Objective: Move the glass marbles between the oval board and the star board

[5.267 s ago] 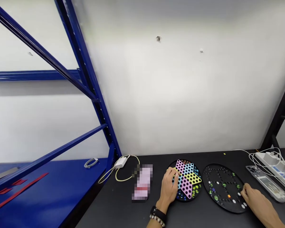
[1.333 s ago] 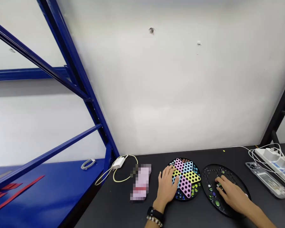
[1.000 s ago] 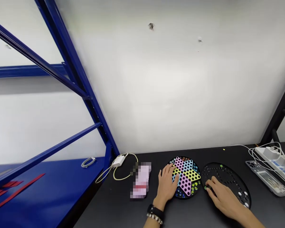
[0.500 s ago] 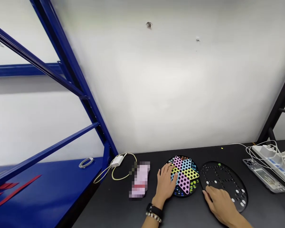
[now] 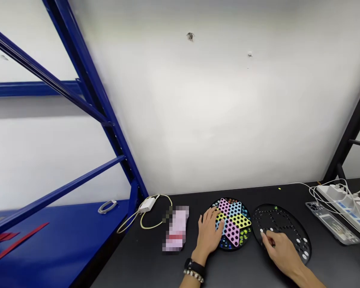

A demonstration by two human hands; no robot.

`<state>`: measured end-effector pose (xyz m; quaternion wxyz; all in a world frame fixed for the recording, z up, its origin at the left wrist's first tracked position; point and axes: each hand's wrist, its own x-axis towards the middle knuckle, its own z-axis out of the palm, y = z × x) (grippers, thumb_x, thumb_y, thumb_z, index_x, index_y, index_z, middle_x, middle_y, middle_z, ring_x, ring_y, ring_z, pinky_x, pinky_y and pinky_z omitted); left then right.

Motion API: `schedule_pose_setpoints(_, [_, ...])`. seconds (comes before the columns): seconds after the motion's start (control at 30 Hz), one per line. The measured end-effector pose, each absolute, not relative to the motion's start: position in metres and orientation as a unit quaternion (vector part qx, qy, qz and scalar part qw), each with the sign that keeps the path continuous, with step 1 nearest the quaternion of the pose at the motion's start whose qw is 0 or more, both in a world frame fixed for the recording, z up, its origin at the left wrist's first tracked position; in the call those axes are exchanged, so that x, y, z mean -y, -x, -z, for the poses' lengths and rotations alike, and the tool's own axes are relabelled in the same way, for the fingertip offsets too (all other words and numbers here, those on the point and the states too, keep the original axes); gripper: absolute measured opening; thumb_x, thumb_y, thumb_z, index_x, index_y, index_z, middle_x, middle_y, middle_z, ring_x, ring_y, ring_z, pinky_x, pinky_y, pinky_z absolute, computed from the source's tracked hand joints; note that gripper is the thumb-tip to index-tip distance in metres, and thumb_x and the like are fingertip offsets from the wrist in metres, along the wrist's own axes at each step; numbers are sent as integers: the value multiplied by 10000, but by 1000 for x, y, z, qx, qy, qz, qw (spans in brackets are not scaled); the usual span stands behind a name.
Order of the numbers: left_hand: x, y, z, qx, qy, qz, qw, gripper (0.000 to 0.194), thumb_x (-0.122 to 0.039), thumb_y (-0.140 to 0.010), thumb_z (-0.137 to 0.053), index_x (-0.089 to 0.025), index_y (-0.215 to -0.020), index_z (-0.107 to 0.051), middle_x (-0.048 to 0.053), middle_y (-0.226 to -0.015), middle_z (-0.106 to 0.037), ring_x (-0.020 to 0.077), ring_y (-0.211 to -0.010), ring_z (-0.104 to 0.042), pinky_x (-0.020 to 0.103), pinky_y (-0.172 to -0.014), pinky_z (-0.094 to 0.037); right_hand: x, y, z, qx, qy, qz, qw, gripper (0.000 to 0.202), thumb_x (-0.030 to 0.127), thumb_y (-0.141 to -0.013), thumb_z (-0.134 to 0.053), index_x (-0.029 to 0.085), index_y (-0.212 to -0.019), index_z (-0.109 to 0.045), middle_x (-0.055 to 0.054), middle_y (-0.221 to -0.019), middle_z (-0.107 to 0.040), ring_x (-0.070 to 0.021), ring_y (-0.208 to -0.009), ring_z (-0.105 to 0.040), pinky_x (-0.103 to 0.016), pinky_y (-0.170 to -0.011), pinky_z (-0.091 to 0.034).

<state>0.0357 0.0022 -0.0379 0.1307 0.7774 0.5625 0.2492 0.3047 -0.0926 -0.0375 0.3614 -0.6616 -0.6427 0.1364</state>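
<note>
A round Chinese checkers board [image 5: 232,233] with a pink, blue and yellow star lies on the black table, coloured marbles around its rim. My left hand [image 5: 208,230] rests flat on the board's left side, fingers spread. To the right lies a black oval board [image 5: 291,219] with grooves and holes, holding several white pieces [image 5: 304,255] and one green piece [image 5: 276,207]. Over its left part is my right hand [image 5: 280,250], thumb and fingers curled together beside a white piece [image 5: 261,231]. Whatever lies between those fingertips is hidden.
A pixelated pinkish packet [image 5: 177,228] and a white charger [image 5: 147,204] with a looped cable lie at left. On the right are a grey phone-shaped object [image 5: 333,222] and a white power strip [image 5: 348,208] with cables. A blue rack [image 5: 102,96] stands at far left.
My right hand has turned slightly and its fingers have curled inward, near the white pieces on the oval board. My left hand stays on the checkers board. The view has shifted slightly.
</note>
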Motion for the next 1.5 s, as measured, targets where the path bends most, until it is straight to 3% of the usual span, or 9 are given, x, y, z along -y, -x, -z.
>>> schedule_pose_setpoints(0.13, [-1,-37,35,-564,-777,-242,138,351,-370,-1000,-435,-289,-1291,-615,60,-1496,-543,285,-1422,-427,613,-1190,-267,67,-337,8,372,593,-414,581,529,721,-855,-477,282,-608,-315,102,-464,-228,-101,-366,-223,-259,-387,-200])
schedule_pose_setpoints(0.23, [0,-37,33,-564,-777,-244,134,351,-356,-994,-442,-299,-1297,-610,50,-1492,-548,282,-1421,-434,611,-1189,-276,43,-367,-1,321,554,-423,641,489,719,-800,-447,288,-638,-281,97,-514,-246,-110,-407,-286,-246,-399,-292])
schedule_pose_setpoints(0.37, [0,-35,34,-568,-769,-260,135,370,-374,-990,-443,-290,-1316,-596,63,-1485,-549,279,-1406,-454,581,-1191,-298,18,-388,13,358,608,-387,593,377,635,-716,-498,284,-650,-376,54,-553,-371,-128,-440,-365,-252,-390,-291])
schedule_pose_setpoints(0.53, [0,-34,34,-567,-764,-281,131,374,-383,-979,-454,-280,-1309,-598,69,-1442,-573,276,-1368,-490,527,-1176,-344,4,-398,30,400,681,-324,522,349,567,-779,-554,255,-630,-501,33,-513,-434,-157,-444,-446,-270,-446,-316])
schedule_pose_setpoints(0.73, [1,-34,23,-565,-732,-356,134,336,-360,-977,-439,-250,-1248,-604,92,-1360,-592,289,-1307,-517,510,-1106,-414,7,-394,36,570,768,-120,266,229,417,-875,-518,255,-713,-508,-7,-604,-518,-249,-611,-609,-354,-644,-426])
schedule_pose_setpoints(0.9, [0,-31,14,-560,-659,-494,91,271,-367,-979,-409,-226,-1104,-603,108,-1174,-629,292,-1167,-582,492,-1008,-484,5,-384,24,530,737,-229,351,361,441,-833,-576,260,-583,-388,33,-520,-410,-184,-505,-497,-316,-555,-401])
schedule_pose_setpoints(1.1, [-1,-26,14,-544,-603,-582,39,275,-371,-991,-331,-225,-1010,-563,108,-1075,-602,278,-1089,-587,458,-986,-496,-21,-306,-7,497,590,-418,480,535,790,-842,-391,270,-723,-417,102,-534,-317,-81,-376,-207,-235,-364,-247])
schedule_pose_setpoints(1.3, [-2,-21,17,-539,-592,-599,17,284,-388,-1004,-307,-233,-978,-543,98,-1016,-608,271,-1045,-601,450,-963,-509,-49,-182,-5,532,522,-443,498,577,807,-866,-324,270,-659,-365,68,-534,-380,-91,-399,-316,-227,-369,-247])
schedule_pose_setpoints(1.5, [0,-21,16,-521,-601,-606,10,346,-420,-1020,-289,-234,-915,-561,97,-964,-615,267,-1002,-614,450,-933,-530,-44,-111,21,657,530,-298,446,402,452,-875,-591,232,-578,-432,27,-573,-488,-147,-597,-505,-263,-577,-362])
